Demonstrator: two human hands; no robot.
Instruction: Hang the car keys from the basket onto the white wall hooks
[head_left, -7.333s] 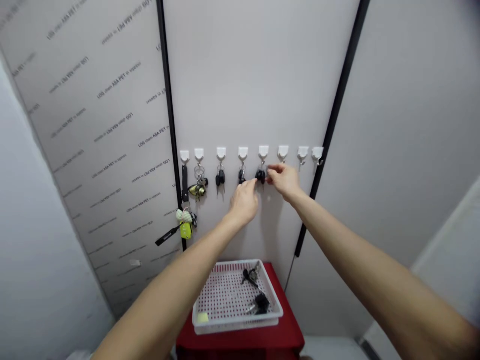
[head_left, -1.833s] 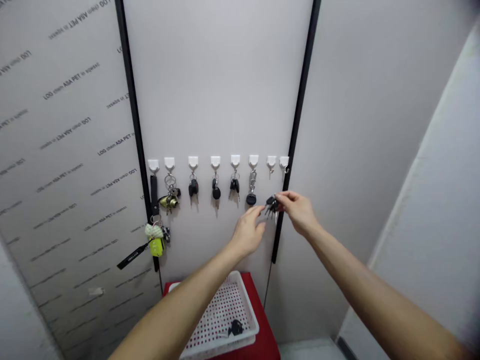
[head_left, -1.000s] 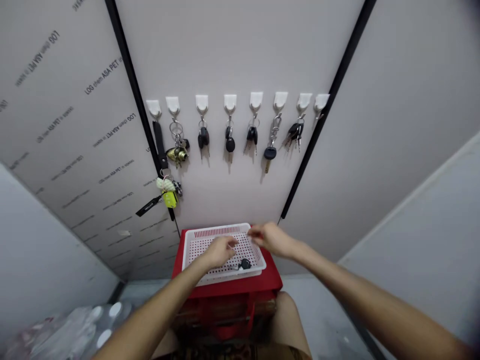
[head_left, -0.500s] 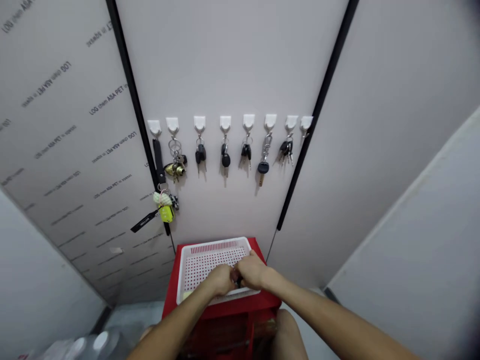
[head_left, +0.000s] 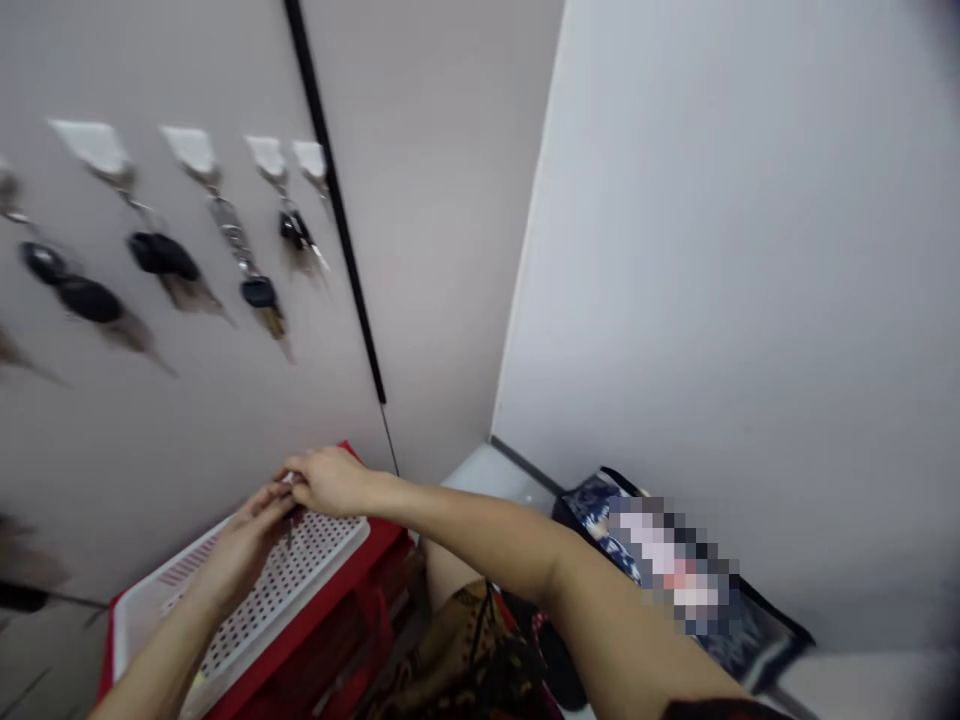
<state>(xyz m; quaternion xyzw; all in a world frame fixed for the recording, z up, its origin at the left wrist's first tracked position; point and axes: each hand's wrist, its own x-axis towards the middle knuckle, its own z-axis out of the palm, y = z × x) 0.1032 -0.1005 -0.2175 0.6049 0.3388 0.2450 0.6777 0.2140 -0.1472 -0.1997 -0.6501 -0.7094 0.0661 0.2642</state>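
Observation:
My left hand (head_left: pixel 251 535) and my right hand (head_left: pixel 330 480) meet over the white perforated basket (head_left: pixel 330 540), fingers closed together. Pinched between them is a small key (head_left: pixel 290 537), its thin metal end pointing down; the rest is mostly covered by my fingers. The basket rests on a red box (head_left: pixel 386 545). On the wall ahead, several key sets hang from white hooks, among them a key on a metal chain (head_left: pixel 261 293) and a black key bunch (head_left: pixel 296 230). Motion blurs the hanging keys at the left.
The rightmost white hook (head_left: pixel 310 160) sits beside a black wall strip (head_left: pixel 345 220). A pale wall (head_left: pixel 712 250) rises on the right. At its foot lies a dark-edged patterned bag (head_left: pixel 600 510), partly pixelated. Patterned clothing (head_left: pixel 457 650) covers my lap.
My view has swung to the right, so the hooks, basket and hands now appear further left. Both hands remain together over the basket. The bag at the right has come into view.

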